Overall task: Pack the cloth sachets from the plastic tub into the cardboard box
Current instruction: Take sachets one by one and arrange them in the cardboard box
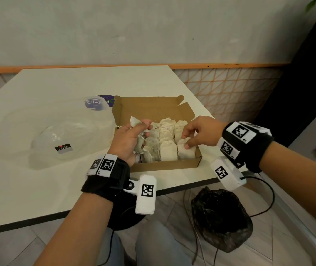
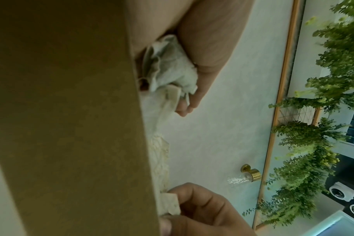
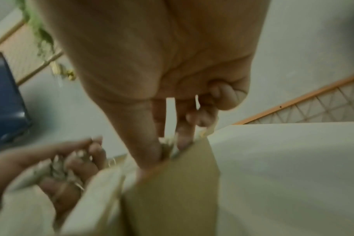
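An open cardboard box (image 1: 165, 165) sits mid-table with rows of cream cloth sachets (image 1: 167, 139) lying in it. My left hand (image 1: 132, 137) hovers over the box's left side and grips a crumpled bunch of sachets (image 1: 136, 121), also visible in the left wrist view (image 2: 170, 67). My right hand (image 1: 189, 140) reaches into the near right corner, where thumb and fingers pinch the edge of one sachet (image 1: 187, 153); that pinch also shows in the left wrist view (image 2: 169, 206). The clear plastic tub (image 1: 47, 131) lies left of the box.
The white table (image 1: 76, 83) ends just right of and in front of the box. A purple-labelled item (image 1: 103, 101) lies behind the tub. On the floor below the table edge sit a black bag (image 1: 220, 217) and loose cables (image 1: 266, 206).
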